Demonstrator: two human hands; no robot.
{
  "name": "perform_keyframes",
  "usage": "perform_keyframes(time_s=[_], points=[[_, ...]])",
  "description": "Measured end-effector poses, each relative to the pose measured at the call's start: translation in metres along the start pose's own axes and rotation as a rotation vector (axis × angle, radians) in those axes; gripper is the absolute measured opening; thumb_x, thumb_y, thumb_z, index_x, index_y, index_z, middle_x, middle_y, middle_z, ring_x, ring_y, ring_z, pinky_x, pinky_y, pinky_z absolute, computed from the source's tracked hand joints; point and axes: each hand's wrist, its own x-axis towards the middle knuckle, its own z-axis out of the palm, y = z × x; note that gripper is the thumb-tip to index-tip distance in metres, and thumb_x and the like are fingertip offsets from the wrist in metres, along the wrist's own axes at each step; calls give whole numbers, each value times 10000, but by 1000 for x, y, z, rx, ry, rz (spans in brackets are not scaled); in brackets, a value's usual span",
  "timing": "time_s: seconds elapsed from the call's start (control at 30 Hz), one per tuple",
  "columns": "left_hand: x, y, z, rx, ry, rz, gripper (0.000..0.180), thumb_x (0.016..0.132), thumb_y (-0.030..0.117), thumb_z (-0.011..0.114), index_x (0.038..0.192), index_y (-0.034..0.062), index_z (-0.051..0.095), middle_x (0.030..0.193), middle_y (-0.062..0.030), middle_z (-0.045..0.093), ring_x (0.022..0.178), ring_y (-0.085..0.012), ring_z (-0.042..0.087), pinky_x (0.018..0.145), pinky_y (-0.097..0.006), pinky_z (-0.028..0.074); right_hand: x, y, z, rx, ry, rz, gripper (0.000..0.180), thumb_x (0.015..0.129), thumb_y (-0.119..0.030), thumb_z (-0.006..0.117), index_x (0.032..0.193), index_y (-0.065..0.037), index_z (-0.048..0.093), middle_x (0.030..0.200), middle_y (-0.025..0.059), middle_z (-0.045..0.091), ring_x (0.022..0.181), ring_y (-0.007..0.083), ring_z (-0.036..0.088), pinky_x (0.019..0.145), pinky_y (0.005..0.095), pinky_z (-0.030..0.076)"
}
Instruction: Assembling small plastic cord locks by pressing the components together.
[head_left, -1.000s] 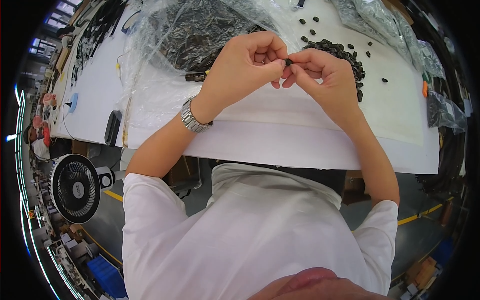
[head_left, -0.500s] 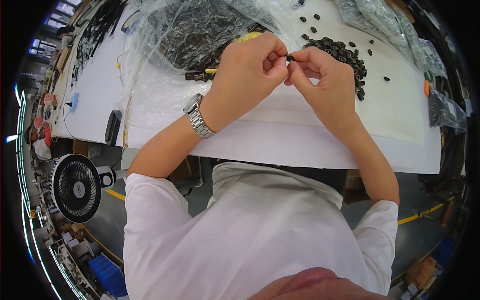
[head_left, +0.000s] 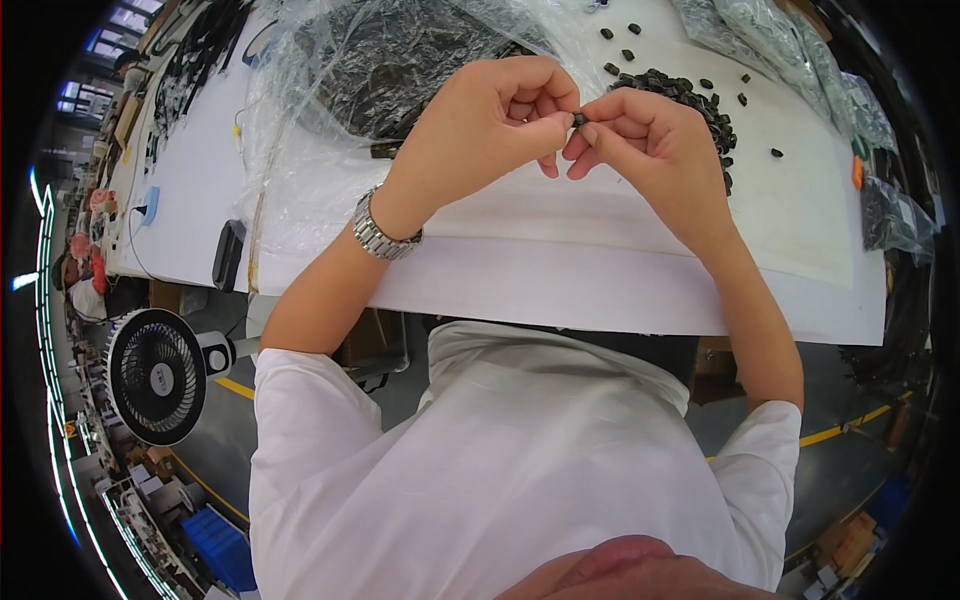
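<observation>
Pinched between fingertips of left hand (head_left: pixel 487 128) and right hand (head_left: pixel 650 140), just in front of the heap of small black plastic parts (head_left: pixel 690 100): one tiny black plastic piece (head_left: pixel 579 120), probably light, stiff, easily dropped, best gripped by its sides.

2 hands (head_left: pixel 487 128), 1 wristwatch (head_left: pixel 383 230), 1 fan (head_left: pixel 158 375), 1 pile of small black parts (head_left: pixel 690 95)

Small black part (head_left: pixel 579 119) mostly hidden between fingers (head_left: pixel 556 121); shape unclear.
</observation>
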Motion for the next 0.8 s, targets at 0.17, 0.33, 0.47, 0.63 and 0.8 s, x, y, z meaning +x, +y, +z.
perform_keyframes(time_s=[0.17,0.33,0.47,0.63,0.8], points=[[-2,-3,9,65,64,4,119,988,65,678,1041,-40,655,925,-50,718,802,-107,721,740,-276,620,0,-1,6,90,67,26,135,997,-38,645,1044,79,694,931,134,788,822,160,778,782,260,608],[-5,1,13,101,145,-1,100,979,44,682,1020,-42,650,909,-65,729,794,-95,719,714,-244,610,-1,3,14,97,149,-14,113,989,-35,658,1021,70,684,915,126,785,810,153,773,769,254,608],[-6,-1,18,126,184,12,73,972,25,682,995,-37,651,890,-55,734,768,-94,718,694,-228,602,-2,4,20,44,183,-33,117,987,-48,673,1022,63,686,909,118,784,806,144,766,764,253,608],[-4,-6,21,296,259,133,61,935,19,714,953,-8,662,841,-42,735,737,-74,710,668,-230,585,-2,1,23,4,190,-5,132,991,-60,674,1032,65,688,913,117,784,808,145,765,749,257,606],[-3,-8,22,387,290,247,91,886,16,743,930,18,663,767,-41,710,691,-84,701,642,-242,570,-1,8,23,-197,216,-110,136,963,-74,692,1024,45,712,861,106,784,794,138,770,745,273,607]])
